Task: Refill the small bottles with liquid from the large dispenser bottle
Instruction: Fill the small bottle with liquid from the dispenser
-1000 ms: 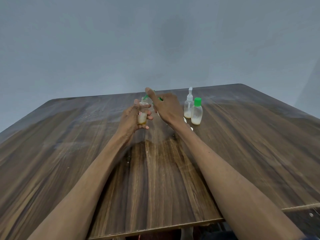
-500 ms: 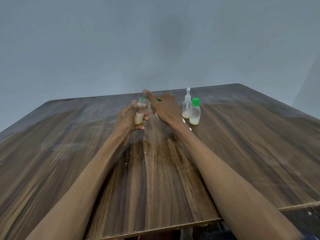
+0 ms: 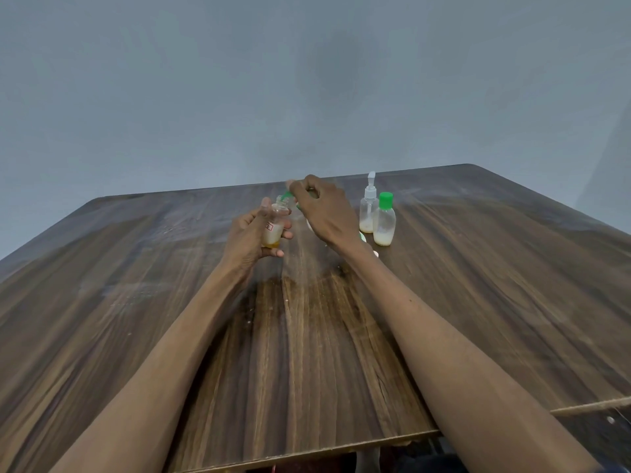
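**Small open bottle, light and easily tipped**

Gripped upright by left hand [image 3: 251, 233]: small bottle [image 3: 273, 227], mouth uncapped, partly filled. Probably light, smooth, slippery if wet; best held round the body. Pinched at that mouth by right hand [image 3: 324, 213]: green piece [image 3: 288, 197], blurred. Farther right on table [image 3: 136, 302]: pump bottle [image 3: 368, 208] touching green-capped bottle [image 3: 384, 221].

Both forearms reach forward, converging. The left hand [image 3: 251, 233] curls upright with thumb raised; the right hand [image 3: 324, 209] arches palm-down, fingertips pinched together.
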